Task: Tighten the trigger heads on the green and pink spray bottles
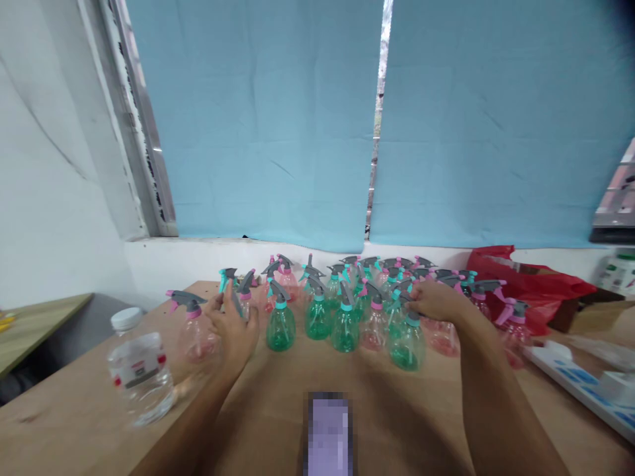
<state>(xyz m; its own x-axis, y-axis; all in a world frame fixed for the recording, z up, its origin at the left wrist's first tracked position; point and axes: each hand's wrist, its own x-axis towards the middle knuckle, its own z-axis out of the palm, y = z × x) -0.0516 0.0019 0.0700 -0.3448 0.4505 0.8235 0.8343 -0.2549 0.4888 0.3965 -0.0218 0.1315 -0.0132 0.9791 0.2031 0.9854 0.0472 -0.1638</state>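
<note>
Green and pink spray bottles with grey trigger heads stand in rows on the wooden table [278,410]. My left hand [233,327] is at the left of the group, fingers bent around a grey and teal spray head; its bottle is mostly hidden by the hand. A pink bottle [197,338] stands just left of that hand. On the right, my right hand [434,301] has its fingers closed on the head of a green spray bottle [407,347] at the front. Between the hands are green bottles [280,327] and a pink bottle [374,328].
A clear water bottle [141,373] with a white cap stands at the left. A phone-like object [328,436] lies at the front edge. To the right are a red plastic bag [528,284], a power strip [585,383] and a cardboard box [598,316]. Blue curtains hang behind.
</note>
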